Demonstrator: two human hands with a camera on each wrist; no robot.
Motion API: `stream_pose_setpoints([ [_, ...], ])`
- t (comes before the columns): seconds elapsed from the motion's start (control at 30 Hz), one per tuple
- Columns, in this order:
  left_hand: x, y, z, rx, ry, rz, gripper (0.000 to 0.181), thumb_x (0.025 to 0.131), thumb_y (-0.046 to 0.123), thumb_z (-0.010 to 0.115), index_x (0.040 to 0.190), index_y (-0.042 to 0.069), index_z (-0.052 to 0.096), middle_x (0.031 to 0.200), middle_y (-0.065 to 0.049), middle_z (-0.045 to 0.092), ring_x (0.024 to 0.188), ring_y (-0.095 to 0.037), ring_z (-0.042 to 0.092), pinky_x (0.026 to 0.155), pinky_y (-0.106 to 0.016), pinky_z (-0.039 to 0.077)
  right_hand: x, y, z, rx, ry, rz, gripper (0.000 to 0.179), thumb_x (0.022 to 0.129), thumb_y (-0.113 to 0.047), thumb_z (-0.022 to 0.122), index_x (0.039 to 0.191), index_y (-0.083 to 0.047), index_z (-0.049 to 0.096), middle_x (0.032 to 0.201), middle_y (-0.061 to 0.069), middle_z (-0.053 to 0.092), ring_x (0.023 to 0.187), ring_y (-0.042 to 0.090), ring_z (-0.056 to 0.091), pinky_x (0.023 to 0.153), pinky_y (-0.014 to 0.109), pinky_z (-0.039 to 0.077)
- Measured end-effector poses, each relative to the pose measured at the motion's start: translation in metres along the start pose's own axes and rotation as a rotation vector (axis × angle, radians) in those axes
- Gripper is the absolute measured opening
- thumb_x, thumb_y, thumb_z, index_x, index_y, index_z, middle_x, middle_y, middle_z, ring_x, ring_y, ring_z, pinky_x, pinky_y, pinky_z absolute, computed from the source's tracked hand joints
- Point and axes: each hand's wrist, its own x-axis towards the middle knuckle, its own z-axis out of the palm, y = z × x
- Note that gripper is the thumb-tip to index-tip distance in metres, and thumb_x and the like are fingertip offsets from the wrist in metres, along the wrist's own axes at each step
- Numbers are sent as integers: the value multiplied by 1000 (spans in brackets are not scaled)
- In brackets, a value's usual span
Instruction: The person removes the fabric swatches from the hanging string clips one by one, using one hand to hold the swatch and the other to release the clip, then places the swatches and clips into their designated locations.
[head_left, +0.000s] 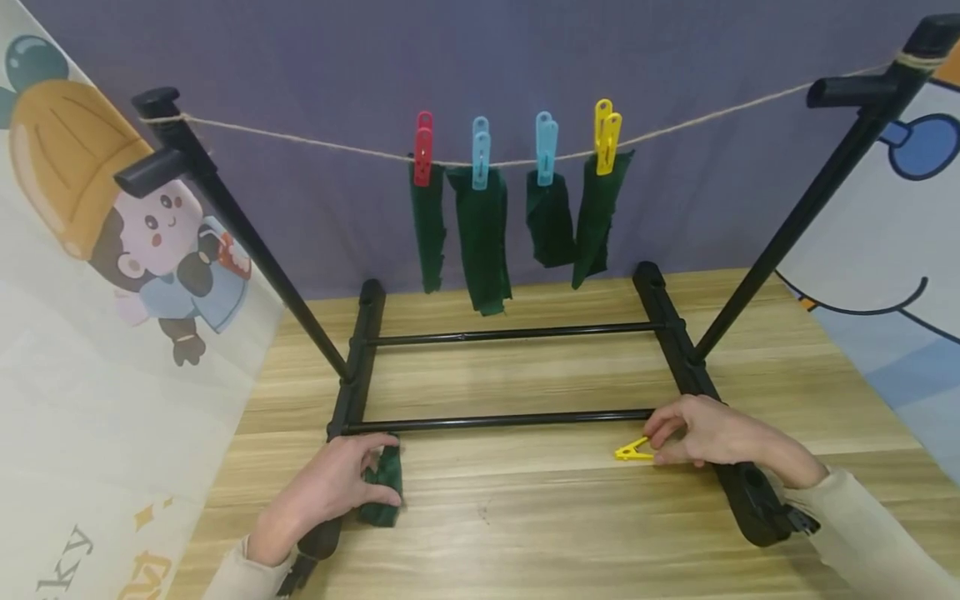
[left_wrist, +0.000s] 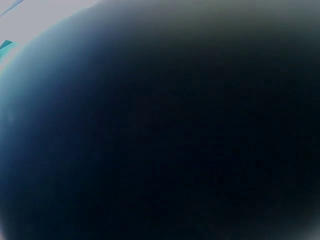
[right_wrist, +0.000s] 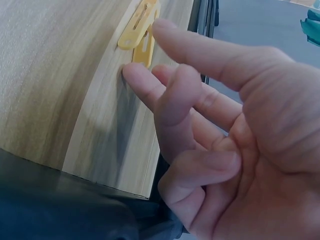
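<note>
On the left of the head view, my left hand (head_left: pixel 330 483) is at a dark green cloth strip (head_left: pixel 386 475) on the wooden table. Its thumb and index finger are spread apart over the strip. The left wrist view is almost wholly dark. My right hand (head_left: pixel 708 432) reaches over the rack's right foot to a yellow clothespin (head_left: pixel 628 451) lying on the table. In the right wrist view, the thumb tip overlaps the side of the clothespin (right_wrist: pixel 134 32). The index and middle fingertips are just below its ends, with a gap between them and the thumb.
A black rack (head_left: pixel 517 418) with two upright posts stands on the table (head_left: pixel 517 517). A string (head_left: pixel 712 117) spans the posts. Red (head_left: pixel 423 150), blue (head_left: pixel 480 154) and yellow (head_left: pixel 607 137) clothespins hold several green cloth strips (head_left: pixel 480 242) on it. Printed panels flank both sides.
</note>
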Motion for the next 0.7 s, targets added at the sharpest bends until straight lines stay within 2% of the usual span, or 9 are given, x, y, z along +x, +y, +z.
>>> stream_pose_setpoints([
  [0.1,0,0,-1,24,-2,11,93,70,54,95,144,7,64,80,5,71,68,-2,54,65,-24,52,0,-1,0,0,-1,0,40,88,-18,88,121,1,74,104,7,80,54,14,57,48,28,51],
  [0.17,-1,0,-1,44,-7,17,99,68,58,95,146,8,62,84,3,74,70,-2,56,67,-25,53,0,-1,-1,0,-5,2,41,88,-19,88,121,1,74,105,7,79,54,14,58,49,29,52],
  [0.23,-1,0,-1,50,-15,14,104,66,61,95,149,9,60,81,5,73,68,-2,55,66,-25,52,0,-2,-1,1,-11,6,42,87,-19,89,122,0,74,105,7,79,55,15,58,49,29,52],
  [0.33,-2,1,-1,52,-29,12,108,65,62,96,152,11,57,66,9,58,60,-1,44,57,-23,44,0,-2,-2,0,-25,13,44,86,-20,89,123,-1,73,106,6,79,56,14,58,49,29,51],
  [0.43,-3,2,0,63,-24,24,110,64,64,96,154,15,56,63,11,49,58,-1,39,53,-23,38,0,-1,-4,-8,-39,9,46,86,-20,90,124,-1,73,106,6,78,56,13,58,49,28,51],
  [0.57,-3,2,-1,81,-1,46,116,61,68,95,156,18,53,69,9,52,60,-1,39,53,-22,37,-2,-2,-7,-10,-67,-5,51,86,-20,90,128,2,70,107,7,78,56,13,60,50,28,52],
  [0.7,-2,2,-2,70,21,70,119,60,69,96,157,16,51,73,7,53,60,0,39,54,-21,37,-5,-6,-13,-6,-102,-12,58,87,-22,89,135,4,67,108,8,77,60,12,62,52,29,54],
])
